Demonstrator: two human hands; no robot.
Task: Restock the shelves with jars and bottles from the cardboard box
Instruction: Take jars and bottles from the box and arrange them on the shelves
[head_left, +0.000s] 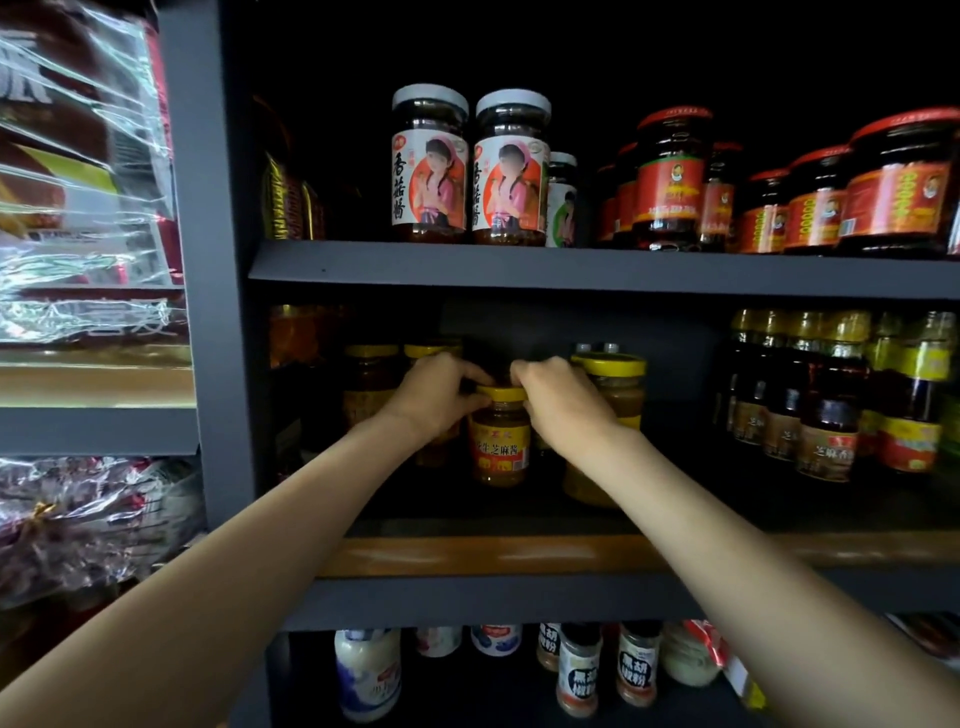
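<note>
Left hand: the left hand (441, 397) is reaching in from 7 o'clock and closing its fingers around the left side of the yellow lid (501, 393) of the sesame paste jar (500, 441).
Right hand: the right hand (558, 400) is coming in from 5 o'clock and curling its fingers over the right side of the same lid, so both hands are gripping the one jar at its top.
Sesame paste jar: it is standing upright near the centre of the view, on the middle shelf (467, 519), its yellow and red label facing out; whether its base is touching the shelf is unclear in the dark.
Neighbours on the middle shelf: more yellow-lidded jars (615, 389) are sitting just beside it at 3 o'clock and behind it at 10 o'clock; dark sesame oil bottles (831, 410) are lining up well apart at 3 o'clock.
Upper shelf: two mushroom sauce jars (470, 166) with white lids are standing at 12 o'clock, and red-labelled chili sauce jars (810, 192) are filling the 2 o'clock side.
Lower shelf: small pepper powder bottles (608, 670) are showing at 6 o'clock.
Left bay: plastic-wrapped packets (83, 171) are piling up at 9 o'clock.
</note>
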